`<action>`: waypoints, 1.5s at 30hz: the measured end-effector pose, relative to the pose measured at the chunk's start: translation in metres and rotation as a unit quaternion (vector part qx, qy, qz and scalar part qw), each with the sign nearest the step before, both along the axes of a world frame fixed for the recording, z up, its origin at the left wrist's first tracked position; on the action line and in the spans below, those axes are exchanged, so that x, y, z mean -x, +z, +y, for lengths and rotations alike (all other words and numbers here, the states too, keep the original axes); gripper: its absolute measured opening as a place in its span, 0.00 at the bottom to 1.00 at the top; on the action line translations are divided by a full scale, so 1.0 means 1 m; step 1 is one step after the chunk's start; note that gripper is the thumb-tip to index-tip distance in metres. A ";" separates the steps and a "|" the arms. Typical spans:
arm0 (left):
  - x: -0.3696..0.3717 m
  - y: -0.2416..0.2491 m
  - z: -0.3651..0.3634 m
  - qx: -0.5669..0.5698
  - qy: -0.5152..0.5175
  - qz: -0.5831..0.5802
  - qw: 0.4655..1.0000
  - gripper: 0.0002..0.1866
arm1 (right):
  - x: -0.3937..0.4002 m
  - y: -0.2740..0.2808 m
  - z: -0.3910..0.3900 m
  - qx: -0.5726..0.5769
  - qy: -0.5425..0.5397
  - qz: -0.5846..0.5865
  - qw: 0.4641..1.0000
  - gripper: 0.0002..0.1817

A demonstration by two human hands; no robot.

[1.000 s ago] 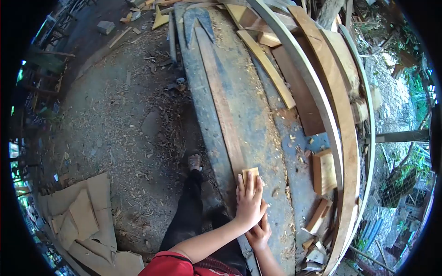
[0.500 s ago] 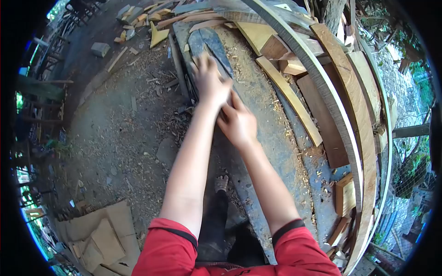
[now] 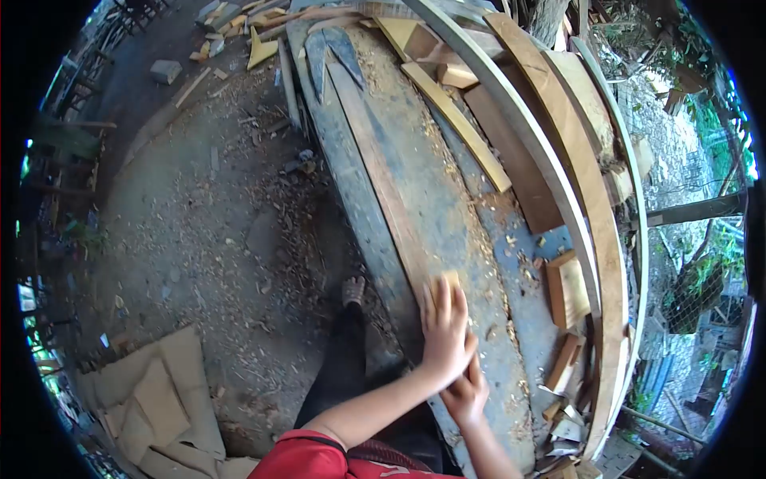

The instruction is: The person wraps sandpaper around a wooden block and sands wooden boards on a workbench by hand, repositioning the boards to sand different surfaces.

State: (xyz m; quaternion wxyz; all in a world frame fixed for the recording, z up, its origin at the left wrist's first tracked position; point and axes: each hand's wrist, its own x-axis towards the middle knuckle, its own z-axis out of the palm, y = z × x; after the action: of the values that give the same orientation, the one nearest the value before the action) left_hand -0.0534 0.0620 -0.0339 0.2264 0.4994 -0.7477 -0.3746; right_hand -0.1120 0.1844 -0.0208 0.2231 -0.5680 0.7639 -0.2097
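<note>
Shavings [image 3: 239, 275] litter the ground to the left of the bench [image 3: 367, 267], where the person stands with a foot [image 3: 353, 291] showing beside its edge. On the bench lies a long, narrow brown board [image 3: 383, 188], its far end set in the notch of a dark V-shaped stop [image 3: 335, 54], which blocks that end. The left hand [image 3: 444, 331], fingers nearly straight and close together, has hold of a small wooden block [image 3: 450, 279] from above, at the near end of the board. The right hand [image 3: 467, 397] tucks in just behind it; its fingers are partly covered, so I can't tell how far they close or on what.

Along the right side, a yellowish batten [image 3: 459, 124], a chunky block [image 3: 566, 289] and an offcut [image 3: 565, 363] crowd the bench, and long curved planks [image 3: 594, 191] sweep past them. Flattened cardboard [image 3: 195, 375] lies on the ground, lower left.
</note>
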 end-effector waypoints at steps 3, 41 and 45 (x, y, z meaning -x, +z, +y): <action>0.011 0.003 0.078 -0.040 -0.057 0.010 0.998 0.43 | 0.001 0.018 0.071 0.016 -0.016 0.000 1.000 0.20; -0.005 -0.019 0.024 -0.008 0.004 0.011 1.000 0.45 | 0.007 -0.016 0.023 0.051 0.044 0.063 0.996 0.25; -0.011 -0.020 0.003 -0.003 -0.003 -0.027 1.000 0.45 | 0.003 -0.024 -0.001 0.078 0.056 0.081 0.992 0.24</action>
State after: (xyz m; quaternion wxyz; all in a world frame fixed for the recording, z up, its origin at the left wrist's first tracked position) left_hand -0.0422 0.0649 -0.0539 0.2040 0.5076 -0.7539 -0.3638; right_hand -0.1151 0.1835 -0.0448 0.1270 -0.6405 0.7281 -0.2087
